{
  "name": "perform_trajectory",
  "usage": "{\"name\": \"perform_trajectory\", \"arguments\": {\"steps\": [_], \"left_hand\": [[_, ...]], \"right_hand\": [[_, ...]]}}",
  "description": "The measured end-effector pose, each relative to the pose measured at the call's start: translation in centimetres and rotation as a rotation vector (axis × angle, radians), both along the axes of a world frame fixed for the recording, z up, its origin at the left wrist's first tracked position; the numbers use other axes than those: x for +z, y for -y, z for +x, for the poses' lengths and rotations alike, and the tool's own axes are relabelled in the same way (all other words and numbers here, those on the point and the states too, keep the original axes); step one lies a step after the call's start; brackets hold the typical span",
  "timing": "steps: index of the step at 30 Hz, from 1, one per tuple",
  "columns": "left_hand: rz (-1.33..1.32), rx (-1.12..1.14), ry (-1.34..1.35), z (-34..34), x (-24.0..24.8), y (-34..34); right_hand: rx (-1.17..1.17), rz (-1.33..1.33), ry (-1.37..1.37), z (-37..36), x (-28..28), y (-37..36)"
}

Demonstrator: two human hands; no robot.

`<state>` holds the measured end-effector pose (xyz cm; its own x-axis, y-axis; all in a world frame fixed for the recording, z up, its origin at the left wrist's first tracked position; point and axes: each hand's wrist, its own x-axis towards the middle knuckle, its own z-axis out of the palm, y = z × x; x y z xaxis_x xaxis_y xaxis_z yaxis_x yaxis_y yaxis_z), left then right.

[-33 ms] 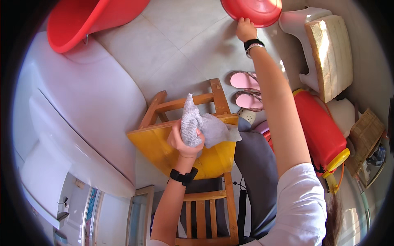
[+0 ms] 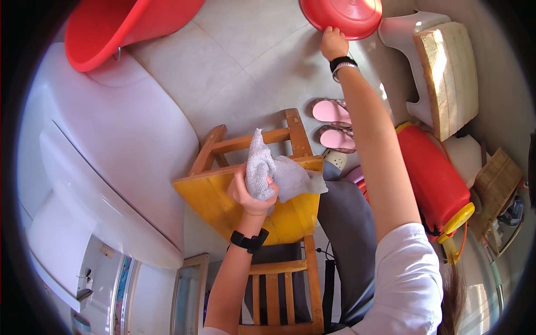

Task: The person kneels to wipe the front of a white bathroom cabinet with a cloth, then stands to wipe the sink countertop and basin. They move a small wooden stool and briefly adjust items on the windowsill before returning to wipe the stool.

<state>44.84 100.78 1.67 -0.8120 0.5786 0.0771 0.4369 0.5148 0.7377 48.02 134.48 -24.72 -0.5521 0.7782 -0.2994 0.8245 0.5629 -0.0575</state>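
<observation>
My left hand [image 2: 252, 192] is closed around a crumpled light-grey cloth [image 2: 258, 170]. One end of the cloth points up between thumb and fingers, and the rest trails to the right over the yellow seat of a wooden chair [image 2: 223, 204]. Far forward, my right arm is stretched out with the hand [image 2: 335, 43] gripping the near rim of a red plastic basin [image 2: 349, 15]. The fingers curl over that rim, and the thumb is mostly hidden. The upper frame edge cuts the basin off.
A large red tub [image 2: 111, 33] rests on a white rounded appliance [image 2: 139, 111] at left. Pink-soled slippers [image 2: 332, 111] lie on the tiles. A white stool [image 2: 405, 33] with a foam-like slab [image 2: 446, 78], a red tank [image 2: 432, 170] and a woven basket [image 2: 497, 184] line the right.
My right hand and the red basin have shifted very slightly nearer. The left hand and cloth look unmoved.
</observation>
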Motion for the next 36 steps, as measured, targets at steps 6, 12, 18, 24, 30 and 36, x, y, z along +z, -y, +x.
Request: {"name": "perform_trajectory", "arguments": {"steps": [6, 12, 18, 24, 30, 36], "left_hand": [[-0.062, -0.022, -0.019, -0.1, 0.0, -0.1], [-0.159, -0.050, -0.126, -0.2, -0.3, -0.2], [-0.333, -0.052, -0.115, -0.2, 0.7, -1.4], [-0.642, -0.007, 0.209, -1.3, 2.9, -3.1], [-0.617, 0.129, 0.340, -1.1, 4.1, -1.7], [-0.578, 0.161, 0.381, 0.8, 5.5, -0.5]], "right_hand": [[0.052, 0.374, -0.052, -0.6, 4.2, 1.8], [0.091, 0.301, -0.331, 1.4, 13.3, -2.0], [-0.181, 0.202, -0.729, 5.0, 22.8, -5.5], [-0.900, -0.059, -1.211, 10.3, 27.3, -7.2], [-1.411, -0.361, -1.681, 20.8, 28.3, -9.6], [-1.669, -0.383, -1.795, 28.2, 28.0, -10.6]]}}
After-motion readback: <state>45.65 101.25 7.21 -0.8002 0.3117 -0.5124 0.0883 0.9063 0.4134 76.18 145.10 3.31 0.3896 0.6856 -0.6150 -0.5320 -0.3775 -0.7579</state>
